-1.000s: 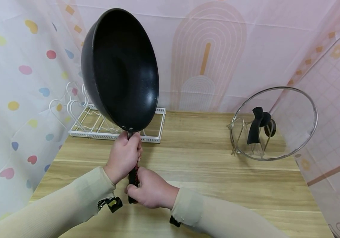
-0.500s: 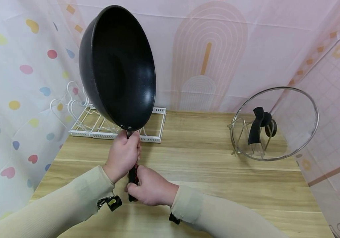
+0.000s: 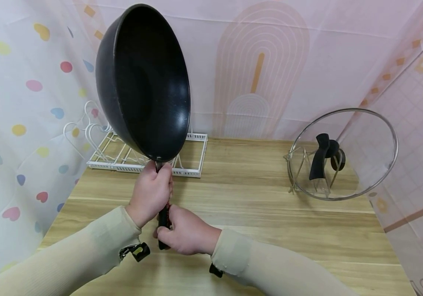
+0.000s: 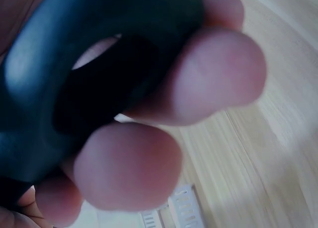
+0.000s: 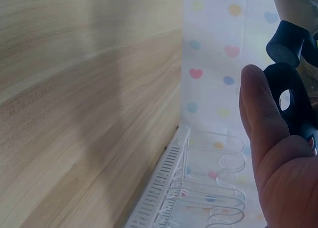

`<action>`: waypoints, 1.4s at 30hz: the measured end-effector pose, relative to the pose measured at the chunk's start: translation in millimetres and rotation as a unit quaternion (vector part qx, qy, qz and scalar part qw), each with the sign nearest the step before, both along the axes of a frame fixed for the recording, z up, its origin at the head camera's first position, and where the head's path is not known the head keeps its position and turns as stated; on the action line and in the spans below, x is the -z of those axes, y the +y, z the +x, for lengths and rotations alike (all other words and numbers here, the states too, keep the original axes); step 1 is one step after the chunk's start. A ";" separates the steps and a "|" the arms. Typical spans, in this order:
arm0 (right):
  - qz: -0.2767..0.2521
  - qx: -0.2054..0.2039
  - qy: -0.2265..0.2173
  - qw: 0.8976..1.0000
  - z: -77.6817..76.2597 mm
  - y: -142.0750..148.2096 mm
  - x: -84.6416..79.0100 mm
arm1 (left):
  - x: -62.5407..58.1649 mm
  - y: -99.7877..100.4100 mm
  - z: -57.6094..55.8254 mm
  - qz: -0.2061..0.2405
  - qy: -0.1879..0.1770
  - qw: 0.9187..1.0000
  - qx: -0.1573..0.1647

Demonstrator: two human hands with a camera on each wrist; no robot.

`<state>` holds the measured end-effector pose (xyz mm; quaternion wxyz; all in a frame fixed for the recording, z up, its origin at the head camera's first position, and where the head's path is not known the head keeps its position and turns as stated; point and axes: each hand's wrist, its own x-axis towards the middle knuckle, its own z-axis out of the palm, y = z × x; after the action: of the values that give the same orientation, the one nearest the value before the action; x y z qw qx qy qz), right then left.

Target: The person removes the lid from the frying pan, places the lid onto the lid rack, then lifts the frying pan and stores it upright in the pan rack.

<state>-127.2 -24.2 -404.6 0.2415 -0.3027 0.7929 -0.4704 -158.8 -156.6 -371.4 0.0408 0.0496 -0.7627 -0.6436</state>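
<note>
A deep black wok [image 3: 152, 82] is held up in the head view, its dark inside facing me and tilted to the right. My left hand [image 3: 148, 191] grips the handle close under the bowl. Lower down, my right hand [image 3: 187, 230] holds the end of the same black handle [image 3: 164, 222], thumb across it. In the left wrist view, curled fingertips [image 4: 129, 166] lie around the dark handle. The handle's end with its hanging hole [image 5: 288, 96] shows beside my right fingers in the right wrist view. Most of the handle is covered by both hands.
Behind the wok, a white wire rack [image 3: 193, 174] with looped dividers lies on the wooden tabletop [image 3: 252, 197]. At the right, a glass lid [image 3: 374, 185] with a black knob leans in a metal stand [image 3: 298, 168]. Patterned curtains [image 3: 30, 123] enclose the table.
The wok has drifted slightly left and up in the head view, with both hands keeping their grip. The rack and the lid stay in place on the table.
</note>
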 end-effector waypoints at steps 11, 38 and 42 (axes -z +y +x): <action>-0.004 -0.014 -0.004 1.000 -3.0 -1.5 1.8 | 0.0 -2.1 -0.2 0.006 0.007 1.000 0.004; -0.033 -0.040 -0.053 0.997 -6.5 -5.1 4.5 | -1.3 -7.9 1.6 -0.034 0.026 0.999 -0.006; -0.042 -0.045 -0.064 0.996 -7.1 -5.6 5.7 | -1.2 -8.5 1.6 -0.040 0.027 0.999 -0.010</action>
<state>-134.2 -29.7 -410.4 0.2998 -0.3168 0.7409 -0.5108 -157.2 -165.1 -370.2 0.0700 0.0377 -0.7857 -0.6135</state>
